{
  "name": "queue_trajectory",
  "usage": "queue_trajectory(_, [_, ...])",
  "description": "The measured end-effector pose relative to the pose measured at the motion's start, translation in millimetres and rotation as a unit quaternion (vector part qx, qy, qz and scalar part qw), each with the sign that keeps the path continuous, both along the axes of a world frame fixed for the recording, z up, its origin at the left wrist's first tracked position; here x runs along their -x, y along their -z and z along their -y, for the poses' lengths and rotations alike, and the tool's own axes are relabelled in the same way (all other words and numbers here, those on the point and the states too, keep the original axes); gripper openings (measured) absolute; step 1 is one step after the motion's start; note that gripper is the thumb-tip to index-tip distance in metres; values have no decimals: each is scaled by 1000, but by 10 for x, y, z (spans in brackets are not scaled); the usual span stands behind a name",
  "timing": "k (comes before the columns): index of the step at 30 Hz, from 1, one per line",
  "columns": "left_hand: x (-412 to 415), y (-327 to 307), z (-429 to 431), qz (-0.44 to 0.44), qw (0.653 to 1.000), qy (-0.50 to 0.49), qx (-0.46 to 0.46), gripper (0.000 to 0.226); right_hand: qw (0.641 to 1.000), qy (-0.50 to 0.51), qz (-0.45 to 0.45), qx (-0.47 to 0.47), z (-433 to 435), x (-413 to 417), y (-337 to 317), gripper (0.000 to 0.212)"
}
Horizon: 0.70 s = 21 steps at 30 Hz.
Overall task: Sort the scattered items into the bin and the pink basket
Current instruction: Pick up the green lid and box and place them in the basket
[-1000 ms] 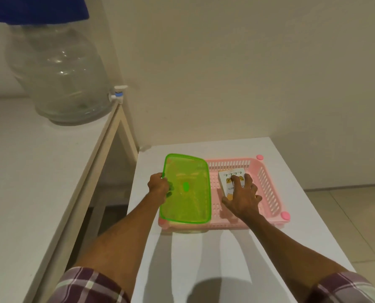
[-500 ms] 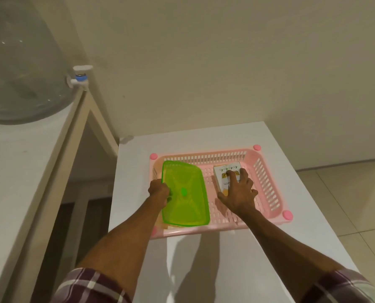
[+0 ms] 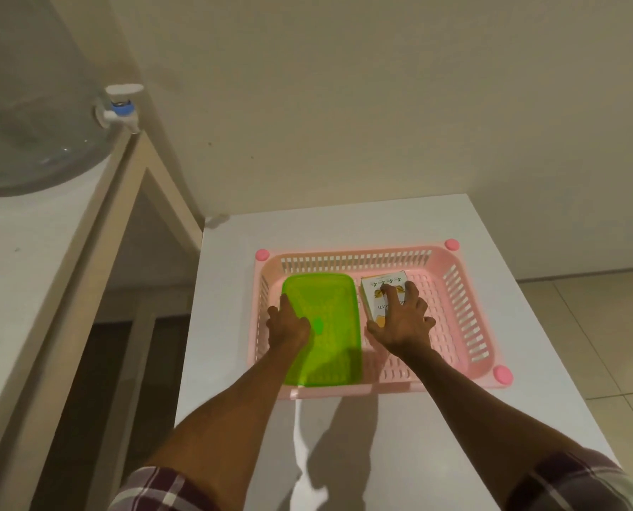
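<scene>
Within the left half of the pink basket (image 3: 468,293) lies the translucent green bin (image 3: 329,326), flat on the slatted floor; just beside it, to the right, a small printed carton (image 3: 376,291). Left hand (image 3: 289,324) rests on the bin's left edge, thumb on top — whether the fingers curl beneath cannot be told. Right hand (image 3: 399,322) presses the carton with fingers spread and straight, gripping nothing. Basket stands on a white table (image 3: 529,363); at far left, a higher counter (image 3: 31,271) bears a clear water jug (image 3: 23,105) with a white tap (image 3: 119,108).
</scene>
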<state>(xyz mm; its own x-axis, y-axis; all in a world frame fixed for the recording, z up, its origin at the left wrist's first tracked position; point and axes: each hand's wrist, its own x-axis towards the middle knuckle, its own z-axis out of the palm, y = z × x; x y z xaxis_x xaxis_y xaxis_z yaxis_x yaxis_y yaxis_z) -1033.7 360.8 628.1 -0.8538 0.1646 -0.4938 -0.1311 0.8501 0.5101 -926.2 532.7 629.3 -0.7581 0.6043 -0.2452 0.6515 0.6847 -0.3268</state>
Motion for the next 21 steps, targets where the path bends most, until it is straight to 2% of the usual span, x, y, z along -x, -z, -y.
queue_trajectory(3, [-113,97,-40,-32,993,105,43,77,1000,-1,8,2,-66,31,38,74])
queue_trajectory(6, [-173,239,-108,-25,975,210,72,90,1000,6,6,5,-108,82,87,72])
queue_trajectory(8, [-191,324,-126,-12,965,244,93,100,1000,11,8,7,-130,136,117,70])
queue_trajectory(12, [-199,433,-56,-8,962,249,111,109,1000,16,6,21,-139,245,188,71])
queue_trajectory(21, [-132,411,22,-17,966,228,121,110,999,2,-1,43,-63,436,266,74])
